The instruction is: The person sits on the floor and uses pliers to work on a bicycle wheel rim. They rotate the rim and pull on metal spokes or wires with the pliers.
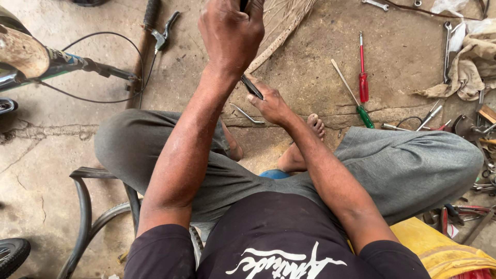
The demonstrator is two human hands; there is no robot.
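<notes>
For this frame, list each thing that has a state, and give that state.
left hand: raised, fist shut on a dark tool
right hand: low, gripping the dark tool's lower end
red screwdriver: lying loose on the concrete
green screwdriver: lying loose, slanted
rag: crumpled on the floor
bicycle handlebar: lying flat, cable attached
</notes>
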